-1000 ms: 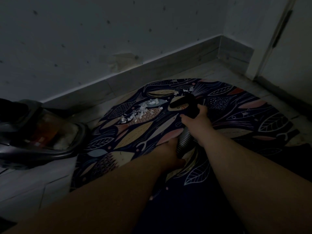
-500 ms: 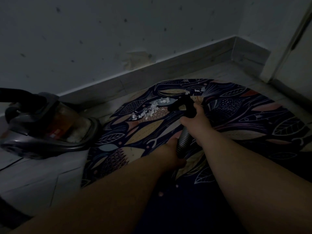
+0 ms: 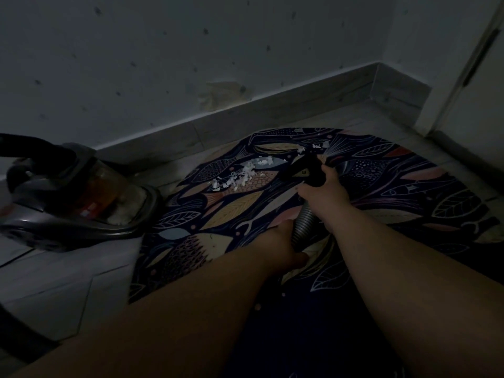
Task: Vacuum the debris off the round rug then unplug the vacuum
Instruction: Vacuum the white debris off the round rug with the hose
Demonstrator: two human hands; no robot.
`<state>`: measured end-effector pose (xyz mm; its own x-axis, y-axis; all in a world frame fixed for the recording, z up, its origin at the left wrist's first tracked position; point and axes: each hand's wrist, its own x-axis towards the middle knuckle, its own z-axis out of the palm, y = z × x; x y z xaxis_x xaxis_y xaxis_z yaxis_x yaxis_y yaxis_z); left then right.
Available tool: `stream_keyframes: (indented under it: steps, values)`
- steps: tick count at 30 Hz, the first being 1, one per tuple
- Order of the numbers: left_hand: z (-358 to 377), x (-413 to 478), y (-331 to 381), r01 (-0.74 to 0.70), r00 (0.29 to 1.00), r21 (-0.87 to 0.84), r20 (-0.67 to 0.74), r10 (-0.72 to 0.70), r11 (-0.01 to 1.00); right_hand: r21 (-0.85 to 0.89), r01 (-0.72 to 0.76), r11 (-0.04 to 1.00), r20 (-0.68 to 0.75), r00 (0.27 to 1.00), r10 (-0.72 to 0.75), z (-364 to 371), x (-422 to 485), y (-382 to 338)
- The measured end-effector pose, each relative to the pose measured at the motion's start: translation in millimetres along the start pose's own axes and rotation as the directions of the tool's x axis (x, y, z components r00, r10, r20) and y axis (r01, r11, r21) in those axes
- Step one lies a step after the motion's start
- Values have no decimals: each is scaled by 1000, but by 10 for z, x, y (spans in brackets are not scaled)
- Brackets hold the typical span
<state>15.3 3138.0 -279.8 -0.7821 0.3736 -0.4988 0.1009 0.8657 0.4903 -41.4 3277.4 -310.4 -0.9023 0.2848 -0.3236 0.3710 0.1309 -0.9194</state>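
Now | right grip (image 3: 324, 190) clenched round the black nozzle (image 3: 308, 169); left grip (image 3: 283, 241) grasping the ribbed hose (image 3: 304, 222) lower down | white paper debris (image 3: 240, 177) lies on the round rug (image 3: 231, 208), just left of the nozzle's mouth | scraps look light (easily scattered); the hose probably flexes, so steer from the stiff nozzle | canister vacuum (image 3: 76, 192) on the floor beside the rug

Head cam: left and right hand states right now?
Left hand: grips the ribbed hose.
Right hand: grips the black nozzle.
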Motion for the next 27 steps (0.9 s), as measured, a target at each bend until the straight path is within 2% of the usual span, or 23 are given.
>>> stream_keyframes:
  steps: [6, 13, 23, 27]
  values:
    - [-19, -93, -70, 26, 1000, 14, 12, -26, 1000, -30, -15, 999, 69, 997, 17, 84, -64, -31]
    - [-22, -52, -25, 19, 1000, 27, 1, -19, 999, -29, -42, 999, -75, 996, 40, 73, -30, -2]
    - [-32, 41, -173, 0, 1000, 33, 14, -1, 999, 19, -64, 998, -16, 998, 64, 130, 22, 72]
    - [-133, 24, -353, -11, 1000, 38, 3, 11, 999, 2, -59, 998, 52, 997, 59, 289, 32, 21]
